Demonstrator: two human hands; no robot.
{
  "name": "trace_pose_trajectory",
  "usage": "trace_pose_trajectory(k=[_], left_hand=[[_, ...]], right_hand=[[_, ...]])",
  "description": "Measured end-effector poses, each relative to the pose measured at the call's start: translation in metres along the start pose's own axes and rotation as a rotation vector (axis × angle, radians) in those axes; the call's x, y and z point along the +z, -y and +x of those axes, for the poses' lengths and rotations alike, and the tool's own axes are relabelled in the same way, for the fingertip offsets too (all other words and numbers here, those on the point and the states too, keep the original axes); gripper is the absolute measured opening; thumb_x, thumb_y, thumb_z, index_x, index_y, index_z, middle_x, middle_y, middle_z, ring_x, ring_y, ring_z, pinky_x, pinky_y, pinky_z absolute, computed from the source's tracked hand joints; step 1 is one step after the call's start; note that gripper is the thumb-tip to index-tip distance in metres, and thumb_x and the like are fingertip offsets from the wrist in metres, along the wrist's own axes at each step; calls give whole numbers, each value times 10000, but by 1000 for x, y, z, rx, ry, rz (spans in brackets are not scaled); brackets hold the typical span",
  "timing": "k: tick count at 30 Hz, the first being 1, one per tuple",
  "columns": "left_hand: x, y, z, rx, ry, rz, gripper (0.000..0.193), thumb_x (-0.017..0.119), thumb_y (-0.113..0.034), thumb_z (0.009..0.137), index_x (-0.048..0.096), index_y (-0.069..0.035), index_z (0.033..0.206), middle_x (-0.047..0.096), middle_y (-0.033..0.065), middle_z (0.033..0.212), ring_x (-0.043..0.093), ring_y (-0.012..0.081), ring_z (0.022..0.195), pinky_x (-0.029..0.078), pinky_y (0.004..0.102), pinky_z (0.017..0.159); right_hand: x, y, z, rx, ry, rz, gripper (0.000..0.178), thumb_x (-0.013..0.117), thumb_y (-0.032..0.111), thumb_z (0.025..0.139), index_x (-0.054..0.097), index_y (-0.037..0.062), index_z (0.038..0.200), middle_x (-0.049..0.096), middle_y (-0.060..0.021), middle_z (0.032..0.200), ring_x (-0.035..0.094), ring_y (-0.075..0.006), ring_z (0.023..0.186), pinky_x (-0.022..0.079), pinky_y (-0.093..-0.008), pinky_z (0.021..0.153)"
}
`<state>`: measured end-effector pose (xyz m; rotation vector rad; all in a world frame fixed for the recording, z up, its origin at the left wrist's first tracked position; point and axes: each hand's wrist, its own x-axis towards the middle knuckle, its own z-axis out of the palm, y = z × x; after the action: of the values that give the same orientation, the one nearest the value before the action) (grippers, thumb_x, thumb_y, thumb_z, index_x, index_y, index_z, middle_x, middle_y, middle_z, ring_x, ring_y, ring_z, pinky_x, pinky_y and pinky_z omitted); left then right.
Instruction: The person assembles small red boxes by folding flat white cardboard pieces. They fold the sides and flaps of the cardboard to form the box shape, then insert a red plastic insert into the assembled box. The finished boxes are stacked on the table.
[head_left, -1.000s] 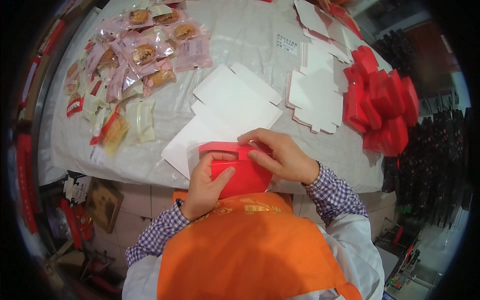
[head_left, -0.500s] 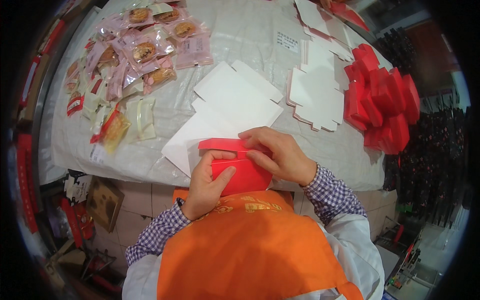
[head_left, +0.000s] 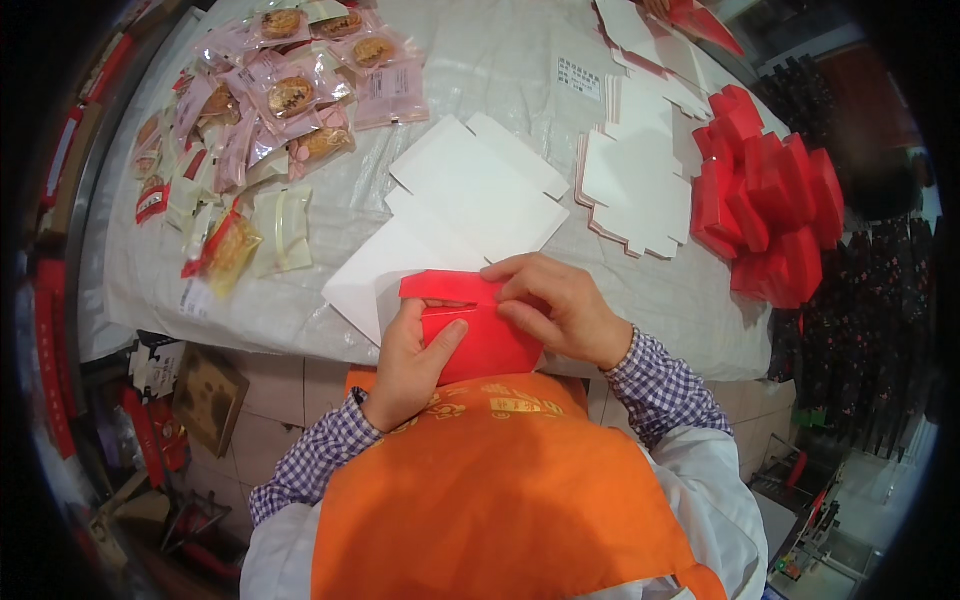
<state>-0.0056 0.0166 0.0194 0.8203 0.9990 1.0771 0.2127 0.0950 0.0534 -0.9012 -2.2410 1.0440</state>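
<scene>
A pale sheet covers the bench (head_left: 490, 50), and an orange apron (head_left: 480, 500) fronts its near edge. A heap of packets (head_left: 290, 100) lies at the far left, a pile of red boxes (head_left: 765, 200) at the right, and a stack of white blanks (head_left: 640, 165) just left of that pile. Nearer the middle, white cards (head_left: 480, 190) lie flat, overlapping.

The box (head_left: 495, 350), also red, is held at the near edge, before the apron and just this side of the cards; whether it rests on anything is hidden. Its flap (head_left: 425, 287) stands raised along the far side, with a dark slot between it and the near panel.

To fold it well, I would keep the panel steady with one hand and work the flap over along its crease with the other, pressing evenly from end to end so that the card does not buckle. Fingers left in the slot would likely stop it seating.

The left hand (head_left: 412, 352) has a closed grip on the box's left part: thumb flat on the near panel, fingertips tucked into the slot below the flap. The right hand (head_left: 560, 312) has a narrow pinch at the right end, index finger on the flap, thumb against the near side. So the box lies between the two grips, touching both.
</scene>
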Motion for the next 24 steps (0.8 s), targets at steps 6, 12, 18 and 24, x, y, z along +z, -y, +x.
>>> trace_pose_trajectory(k=[6, 12, 18, 24], left_hand=[[-2, 3, 3, 34, 17, 161, 249, 610, -56, 996, 594, 43, 1224, 660, 111, 1224, 612, 165, 1127, 473, 316, 1007], [1, 4, 4, 62, 20, 127, 263, 620, -66, 989, 601, 45, 1226, 666, 117, 1213, 606, 170, 1150, 464, 317, 1018], [-1, 5, -1, 80, 16, 140, 256, 614, -34, 984, 599, 36, 1230, 654, 113, 1233, 597, 174, 1158, 460, 316, 1024], [0, 7, -3, 38, 29, 33, 291, 605, -17, 990, 572, 32, 1275, 626, 105, 1267, 581, 166, 1171, 451, 309, 1034]], right_hand=[[-3, 4, 6, -14, -44, -17, 168, 699, 18, 888, 657, 23, 1051, 701, -143, 1184, 696, -279, 1004, 570, -354, 840], [-1, 1, 9, -92, -23, -112, 198, 716, 21, 886, 677, 23, 1079, 718, -134, 1132, 711, -275, 996, 587, -351, 834], [1, 0, 6, -25, -56, 27, 181, 707, -20, 891, 694, 7, 1070, 715, -145, 1129, 724, -237, 964, 610, -317, 768], [0, 3, 2, -1, -92, 52, 140, 733, 30, 866, 684, 27, 997, 721, -118, 1086, 704, -279, 933, 579, -345, 790]])
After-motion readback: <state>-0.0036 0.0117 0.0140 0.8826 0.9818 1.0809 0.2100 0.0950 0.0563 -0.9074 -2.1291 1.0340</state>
